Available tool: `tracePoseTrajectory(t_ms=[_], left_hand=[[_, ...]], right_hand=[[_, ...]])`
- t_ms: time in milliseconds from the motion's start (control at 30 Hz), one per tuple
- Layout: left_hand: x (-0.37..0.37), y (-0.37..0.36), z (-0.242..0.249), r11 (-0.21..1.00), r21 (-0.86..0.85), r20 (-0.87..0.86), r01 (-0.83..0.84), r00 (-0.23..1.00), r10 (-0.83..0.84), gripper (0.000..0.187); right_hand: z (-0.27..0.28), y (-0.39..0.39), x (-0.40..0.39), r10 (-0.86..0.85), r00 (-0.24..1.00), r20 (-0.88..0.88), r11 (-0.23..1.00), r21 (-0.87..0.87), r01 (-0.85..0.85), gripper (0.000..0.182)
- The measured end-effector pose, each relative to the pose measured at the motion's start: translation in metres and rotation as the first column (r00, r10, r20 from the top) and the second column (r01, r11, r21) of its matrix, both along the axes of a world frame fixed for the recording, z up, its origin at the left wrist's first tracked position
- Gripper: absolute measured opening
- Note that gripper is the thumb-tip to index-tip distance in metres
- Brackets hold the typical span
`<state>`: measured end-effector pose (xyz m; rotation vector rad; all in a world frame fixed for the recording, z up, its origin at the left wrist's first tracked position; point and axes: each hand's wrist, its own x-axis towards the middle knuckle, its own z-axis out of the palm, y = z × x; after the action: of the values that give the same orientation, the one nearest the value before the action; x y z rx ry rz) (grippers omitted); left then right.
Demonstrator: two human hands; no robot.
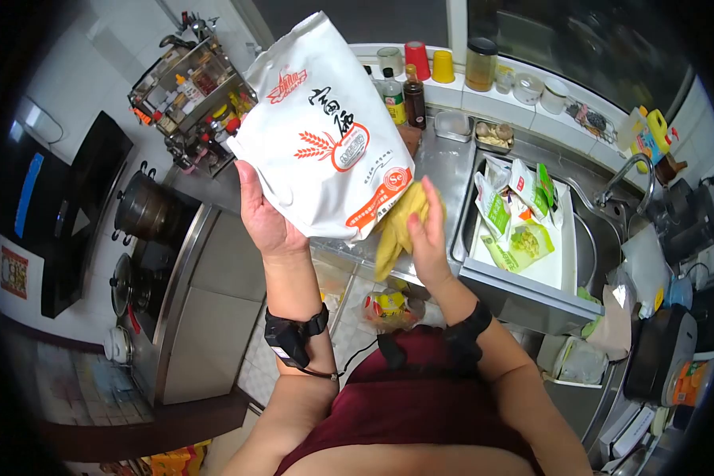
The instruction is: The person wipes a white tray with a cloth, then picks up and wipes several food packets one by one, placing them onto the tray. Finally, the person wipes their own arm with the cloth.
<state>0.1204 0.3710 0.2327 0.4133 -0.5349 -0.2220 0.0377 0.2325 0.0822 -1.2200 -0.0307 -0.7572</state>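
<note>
White and glossy, the large plastic flour bag (325, 131) with a red wheat-ear emblem is held up in front of the person, over the stainless steel counter (444, 170) and tilted with its top corner away from the body. The left hand (263, 213) cups the bag's lower left edge from beneath, palm open against it and fingers hidden behind it, so it bears the weight without a full clench. The right hand (422, 230) presses a crumpled yellow cloth (397, 226) against the bag's lower right corner; the fingers are curled around the cloth.

The hold looks loose to me: the bag is bulky and slick, and a hard push with the cloth could slide it off the left palm onto the counter or the floor. Whether its top is sealed cannot be told, so a tilt might spill flour.

Black brush-style Chinese characters run down the front beside a red logo, and an orange band with small print crosses the bottom corner; none of it is sharp enough to read with confidence.

To the right a white tray (559, 254) over the steel sink (587, 246) holds green-and-white food packets (516, 214). Sauce bottles (404, 95) and red and yellow cups (428, 62) line the ledge behind. At left stand a wire spice rack (186, 91) and a dark pot (143, 208) on the stove.
</note>
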Motion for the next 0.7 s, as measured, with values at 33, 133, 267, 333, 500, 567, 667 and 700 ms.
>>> tracePoseTrajectory(t_ms=[33,133,267,333,500,567,667,700], left_hand=[[-0.001,-0.002,-0.002,1.0,0.003,-0.039,0.013,0.999,-0.013,0.05],[-0.002,-0.011,-0.006,0.989,-0.046,-0.055,0.143,0.988,-0.146,0.048],[0.004,-0.023,-0.018,0.961,-0.069,0.034,0.266,0.964,-0.264,0.051],[-0.002,-0.039,-0.015,0.956,-0.054,0.089,0.289,0.955,-0.284,0.055],[-0.015,-0.089,-0.024,0.951,0.305,0.065,0.058,0.995,-0.082,0.059],[-0.019,-0.11,-0.029,0.874,0.478,-0.005,0.086,0.995,-0.096,0.051],[-0.018,-0.147,-0.047,0.801,0.554,-0.111,0.226,0.974,-0.198,0.046],[-0.023,-0.16,-0.051,0.767,0.579,-0.158,0.277,0.961,-0.228,0.046]], right_hand=[[0.004,-0.007,0.004,-0.004,0.999,0.042,0.997,0.079,0.0,0.056],[0.029,-0.017,0.007,0.142,0.982,0.122,0.79,0.584,-0.186,0.054],[0.026,-0.045,0.0,0.195,0.981,0.005,0.844,0.508,-0.171,0.041],[0.028,-0.059,-0.01,0.149,0.988,-0.045,0.866,0.488,-0.108,0.039],[0.025,-0.111,-0.039,-0.004,0.984,-0.178,0.895,0.438,0.083,0.033],[0.023,-0.138,-0.052,-0.111,0.967,-0.23,0.893,0.403,0.198,0.031],[0.019,-0.185,-0.079,-0.197,0.916,-0.349,0.895,0.317,0.314,0.031],[0.01,-0.204,-0.088,-0.196,0.894,-0.403,0.895,0.298,0.331,0.032]])
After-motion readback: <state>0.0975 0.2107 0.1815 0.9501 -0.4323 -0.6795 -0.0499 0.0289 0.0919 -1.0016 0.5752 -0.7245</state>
